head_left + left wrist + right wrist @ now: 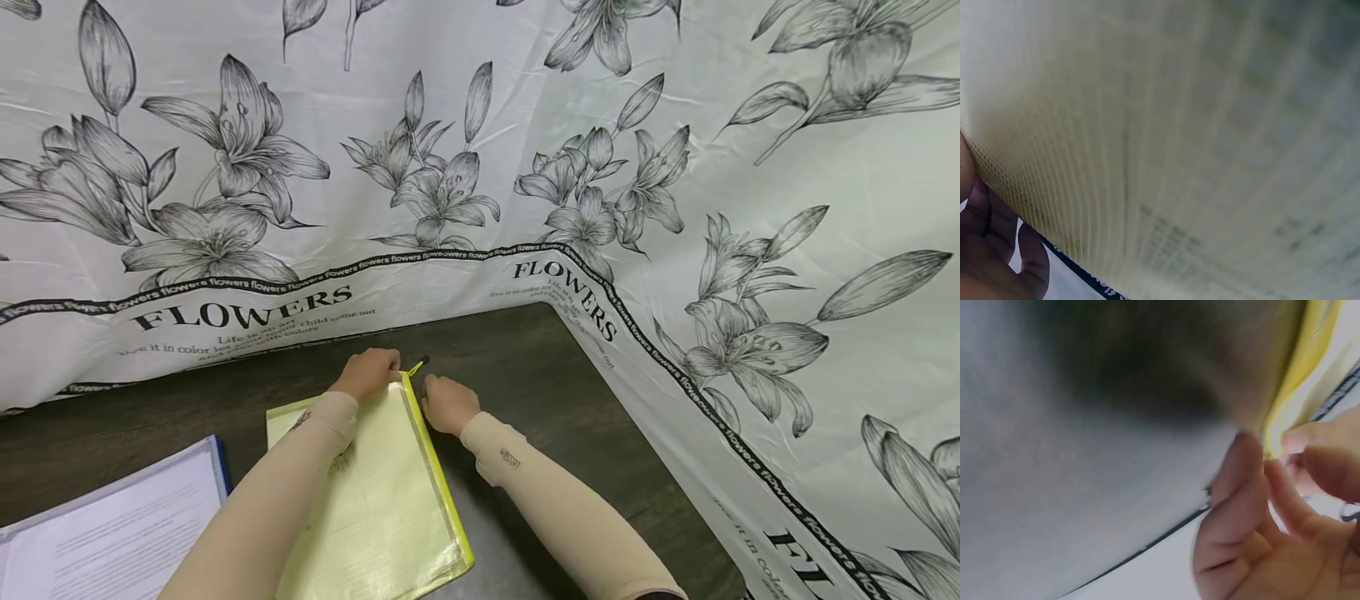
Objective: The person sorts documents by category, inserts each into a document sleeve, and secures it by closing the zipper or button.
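Observation:
A yellow translucent mesh zipper pouch [382,475] lies tilted on the table, with a brighter yellow band along its right side. At its top right corner a yellow pull tab [416,367] with a black end sticks out. My left hand [366,373] grips the pouch's top edge beside that corner. My right hand [452,405] is at the right edge just below the corner, fingers curled. In the right wrist view the yellow edge [1291,400] runs down to its pinching fingertips. Mesh fills most of the left wrist view.
Printed paper sheets [135,525] in a blue-edged folder [222,467] lie to the left. The dark wood table [517,358] has a grey surface [487,542] near the front. A white flower-printed curtain [450,308] hangs along the back and right table edges.

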A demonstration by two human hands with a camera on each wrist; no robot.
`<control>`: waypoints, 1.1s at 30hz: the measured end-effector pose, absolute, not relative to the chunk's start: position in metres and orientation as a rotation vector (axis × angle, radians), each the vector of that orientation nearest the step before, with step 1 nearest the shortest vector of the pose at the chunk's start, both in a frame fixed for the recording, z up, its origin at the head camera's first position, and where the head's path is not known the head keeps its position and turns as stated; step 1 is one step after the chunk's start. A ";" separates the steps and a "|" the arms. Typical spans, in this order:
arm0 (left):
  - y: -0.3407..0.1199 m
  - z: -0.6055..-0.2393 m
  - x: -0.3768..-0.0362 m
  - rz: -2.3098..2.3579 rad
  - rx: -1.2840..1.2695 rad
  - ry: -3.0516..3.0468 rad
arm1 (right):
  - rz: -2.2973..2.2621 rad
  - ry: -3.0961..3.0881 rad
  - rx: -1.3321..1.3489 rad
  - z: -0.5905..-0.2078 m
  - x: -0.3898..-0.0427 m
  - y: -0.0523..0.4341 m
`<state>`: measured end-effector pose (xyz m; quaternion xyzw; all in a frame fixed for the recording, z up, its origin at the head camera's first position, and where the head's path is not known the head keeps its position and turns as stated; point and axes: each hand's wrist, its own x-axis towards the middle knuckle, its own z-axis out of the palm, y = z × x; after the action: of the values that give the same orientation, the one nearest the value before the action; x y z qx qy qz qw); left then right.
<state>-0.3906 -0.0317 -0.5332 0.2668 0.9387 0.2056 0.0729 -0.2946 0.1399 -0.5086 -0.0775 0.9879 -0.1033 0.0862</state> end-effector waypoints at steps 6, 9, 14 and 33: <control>-0.029 -0.528 -0.392 0.632 0.843 2.784 | -0.331 2.997 -0.328 -0.514 -0.319 0.133; -0.028 -0.527 -0.393 0.628 0.861 2.770 | -0.383 2.973 -0.348 -0.518 -0.325 0.133; -0.025 -0.525 -0.395 0.640 0.910 2.734 | -0.395 2.968 -0.326 -0.521 -0.329 0.138; -0.028 -0.517 -0.393 0.664 0.870 2.671 | 0.147 3.221 -0.730 -0.534 -0.338 0.145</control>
<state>-0.3930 -0.0284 -0.5171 0.2989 0.9178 0.2283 0.1272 -0.3381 0.1448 -0.5336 -0.2201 0.9710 0.0444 -0.0821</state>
